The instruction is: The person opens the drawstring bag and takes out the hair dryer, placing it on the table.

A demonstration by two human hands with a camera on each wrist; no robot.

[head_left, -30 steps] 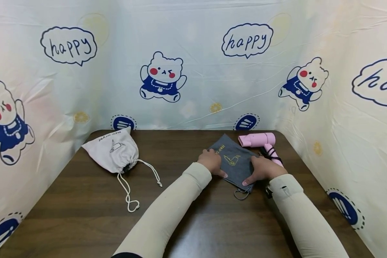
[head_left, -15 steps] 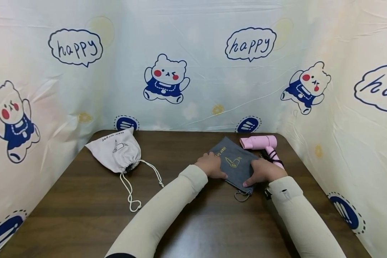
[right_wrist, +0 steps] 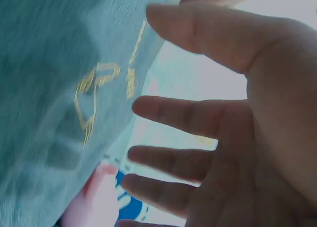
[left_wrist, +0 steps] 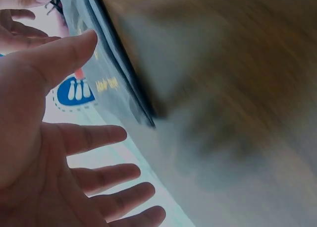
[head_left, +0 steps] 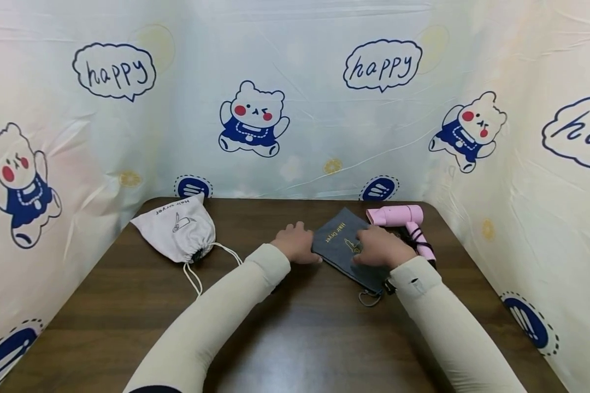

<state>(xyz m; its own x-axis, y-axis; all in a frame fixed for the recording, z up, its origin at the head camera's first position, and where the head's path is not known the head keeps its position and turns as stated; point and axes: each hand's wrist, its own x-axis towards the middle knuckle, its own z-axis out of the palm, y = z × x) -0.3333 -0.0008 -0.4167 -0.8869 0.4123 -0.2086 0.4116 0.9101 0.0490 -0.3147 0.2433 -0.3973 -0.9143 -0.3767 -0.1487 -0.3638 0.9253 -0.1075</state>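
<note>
A dark grey drawstring pouch point(head_left: 336, 240) with yellow "Hair Dryer" print and a hair-dryer drawing lies flat on the right half of the table. My left hand point(head_left: 295, 244) is just left of the pouch; in the left wrist view its fingers point(left_wrist: 99, 138) are spread and hold nothing. My right hand point(head_left: 381, 246) is over the pouch's right part, hiding some of the drawing. The right wrist view shows its fingers point(right_wrist: 173, 113) extended above the cloth, gripping nothing; whether they touch it I cannot tell.
A pink hair dryer point(head_left: 395, 215) with its black cord wound round the handle lies behind my right hand. At the far left of the brown table point(head_left: 295, 338) is a white drawstring pouch point(head_left: 177, 232), its cords trailing forward. Printed cloth point(head_left: 314, 98) surrounds the table.
My left hand has come off the grey pouch and moved left. My right hand has shifted left from the pouch's right edge to over its drawing. The pouch stays in place.
</note>
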